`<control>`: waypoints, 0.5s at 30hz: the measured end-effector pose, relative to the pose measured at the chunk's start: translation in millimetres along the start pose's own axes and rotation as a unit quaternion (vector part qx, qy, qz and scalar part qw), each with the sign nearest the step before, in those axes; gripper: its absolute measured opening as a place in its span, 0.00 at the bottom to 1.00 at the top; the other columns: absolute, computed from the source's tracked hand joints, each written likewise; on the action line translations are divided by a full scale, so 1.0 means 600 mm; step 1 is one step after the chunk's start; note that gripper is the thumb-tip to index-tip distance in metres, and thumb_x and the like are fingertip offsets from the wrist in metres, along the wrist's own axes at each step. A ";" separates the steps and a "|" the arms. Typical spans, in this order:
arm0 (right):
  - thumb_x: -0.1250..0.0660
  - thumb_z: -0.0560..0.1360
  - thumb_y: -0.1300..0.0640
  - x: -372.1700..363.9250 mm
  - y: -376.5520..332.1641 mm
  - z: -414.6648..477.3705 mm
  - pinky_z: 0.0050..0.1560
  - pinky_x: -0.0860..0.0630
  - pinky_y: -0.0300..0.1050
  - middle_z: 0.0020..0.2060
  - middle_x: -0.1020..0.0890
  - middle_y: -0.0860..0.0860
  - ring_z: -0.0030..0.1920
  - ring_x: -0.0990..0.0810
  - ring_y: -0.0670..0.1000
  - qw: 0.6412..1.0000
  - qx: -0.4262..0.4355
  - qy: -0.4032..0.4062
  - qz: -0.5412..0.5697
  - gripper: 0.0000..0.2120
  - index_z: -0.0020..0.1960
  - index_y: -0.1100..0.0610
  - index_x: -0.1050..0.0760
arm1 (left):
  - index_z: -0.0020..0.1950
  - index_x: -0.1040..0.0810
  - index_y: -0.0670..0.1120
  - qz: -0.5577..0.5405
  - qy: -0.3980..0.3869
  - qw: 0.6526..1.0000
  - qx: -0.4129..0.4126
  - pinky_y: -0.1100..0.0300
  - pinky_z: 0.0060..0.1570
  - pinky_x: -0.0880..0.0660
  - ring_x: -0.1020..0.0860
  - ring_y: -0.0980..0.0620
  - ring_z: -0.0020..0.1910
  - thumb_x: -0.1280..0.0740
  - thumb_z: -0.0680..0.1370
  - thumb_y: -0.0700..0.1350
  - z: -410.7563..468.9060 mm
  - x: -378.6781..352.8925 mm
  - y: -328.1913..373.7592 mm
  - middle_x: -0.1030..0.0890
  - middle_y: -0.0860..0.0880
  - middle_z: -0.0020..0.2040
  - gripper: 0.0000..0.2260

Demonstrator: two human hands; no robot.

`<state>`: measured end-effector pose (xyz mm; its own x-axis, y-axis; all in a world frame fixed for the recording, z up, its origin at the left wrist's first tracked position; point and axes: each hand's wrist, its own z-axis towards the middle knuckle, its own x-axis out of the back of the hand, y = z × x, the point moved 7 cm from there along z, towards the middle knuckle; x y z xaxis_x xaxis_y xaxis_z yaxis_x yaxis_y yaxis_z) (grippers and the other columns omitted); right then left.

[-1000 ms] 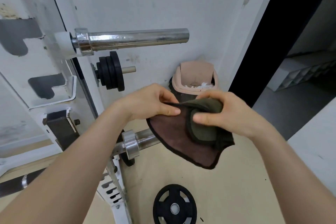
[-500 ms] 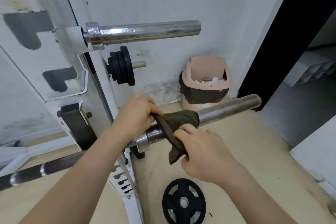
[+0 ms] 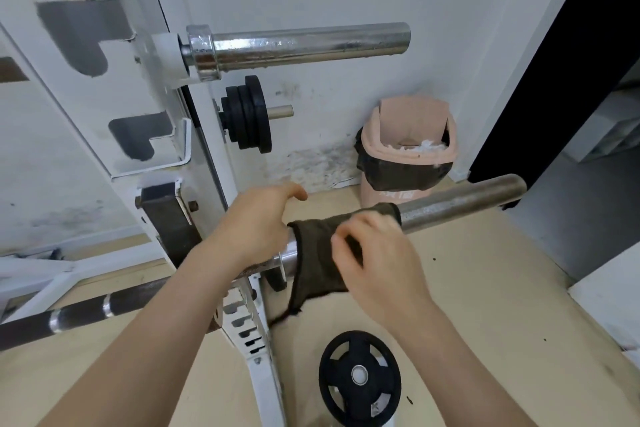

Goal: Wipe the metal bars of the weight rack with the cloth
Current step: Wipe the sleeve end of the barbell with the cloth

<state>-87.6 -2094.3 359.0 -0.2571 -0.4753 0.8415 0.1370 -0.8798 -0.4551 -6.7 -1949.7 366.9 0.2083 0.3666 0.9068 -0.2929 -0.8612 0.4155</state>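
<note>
Head view: dark cloth (image 3: pixel 317 253) draped over the lower barbell sleeve (image 3: pixel 460 200).
Blurred fingers of the right hand (image 3: pixel 377 263) curl onto the cloth, pinching it where it hangs over the sleeve. Fingers of the left hand (image 3: pixel 254 227) lie loosely extended beside the cloth's left edge, gripping nothing I can see. To wipe well, the right hand should probably wrap the cloth fully round the sleeve and slide toward its free end, with the left steadying the bar.
</note>
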 end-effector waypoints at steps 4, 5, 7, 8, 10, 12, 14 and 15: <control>0.50 0.79 0.46 -0.063 -0.028 0.066 0.53 0.29 0.52 0.45 0.18 0.49 0.47 0.21 0.53 0.998 0.038 0.003 -0.059 0.20 0.51 0.52 0.21 | 0.69 0.36 0.56 -0.032 -0.052 0.998 -0.030 0.56 0.56 0.25 0.25 0.55 0.57 0.29 0.63 0.61 -0.035 -0.066 -0.010 0.25 0.58 0.60 0.36; 0.51 0.80 0.47 -0.090 -0.029 0.072 0.53 0.30 0.51 0.42 0.17 0.48 0.45 0.20 0.53 0.996 0.057 -0.013 -0.070 0.21 0.49 0.52 0.21 | 0.71 0.38 0.55 0.012 -0.031 0.999 -0.030 0.58 0.57 0.26 0.27 0.56 0.60 0.28 0.63 0.65 -0.037 -0.080 -0.013 0.27 0.58 0.63 0.40; 0.50 0.81 0.48 -0.110 -0.014 0.068 0.53 0.32 0.50 0.40 0.17 0.48 0.43 0.20 0.52 0.990 0.098 -0.006 -0.106 0.21 0.46 0.52 0.20 | 0.76 0.44 0.51 0.074 0.015 0.997 -0.005 0.57 0.59 0.28 0.30 0.53 0.65 0.28 0.63 0.70 -0.035 -0.091 -0.019 0.31 0.54 0.69 0.49; 0.50 0.81 0.47 -0.103 0.005 0.070 0.52 0.32 0.50 0.40 0.17 0.47 0.43 0.20 0.52 0.987 0.105 -0.001 -0.122 0.21 0.46 0.51 0.20 | 0.78 0.47 0.51 0.079 0.015 0.997 0.004 0.57 0.59 0.29 0.30 0.52 0.66 0.28 0.63 0.70 -0.030 -0.093 -0.021 0.31 0.52 0.70 0.51; 0.48 0.79 0.45 -0.073 0.056 0.076 0.51 0.33 0.50 0.39 0.18 0.48 0.43 0.21 0.52 0.984 0.099 0.015 -0.148 0.20 0.43 0.51 0.21 | 0.78 0.49 0.52 0.052 -0.018 0.998 0.015 0.56 0.59 0.30 0.31 0.51 0.66 0.27 0.62 0.70 -0.017 -0.095 -0.029 0.32 0.51 0.70 0.53; 0.48 0.79 0.46 -0.032 0.128 0.089 0.50 0.32 0.50 0.35 0.21 0.48 0.42 0.22 0.54 0.985 0.041 0.031 -0.167 0.18 0.38 0.51 0.26 | 0.77 0.45 0.54 0.020 -0.042 0.999 0.019 0.55 0.62 0.30 0.32 0.52 0.67 0.28 0.60 0.71 -0.013 -0.096 -0.035 0.32 0.53 0.71 0.52; 0.48 0.78 0.49 0.002 0.184 0.101 0.50 0.31 0.50 0.31 0.27 0.46 0.39 0.23 0.54 0.984 -0.032 0.053 -0.164 0.17 0.34 0.52 0.32 | 0.75 0.41 0.56 0.021 -0.033 0.999 0.018 0.54 0.60 0.28 0.31 0.54 0.65 0.29 0.59 0.73 -0.013 -0.095 -0.037 0.31 0.56 0.69 0.49; 0.48 0.78 0.50 0.006 0.187 0.103 0.51 0.31 0.50 0.31 0.28 0.45 0.38 0.23 0.53 0.983 -0.053 0.067 -0.163 0.17 0.33 0.52 0.33 | 0.73 0.39 0.57 0.031 -0.025 0.999 0.018 0.54 0.58 0.27 0.29 0.55 0.62 0.29 0.60 0.73 -0.013 -0.094 -0.037 0.30 0.57 0.67 0.46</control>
<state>-13.9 -2194.7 328.9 -0.3954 -0.1582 0.9048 -0.0711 -0.9768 -0.2018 -19.1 -1948.7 307.1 0.2384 0.2952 0.9252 -0.2727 -0.8940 0.3555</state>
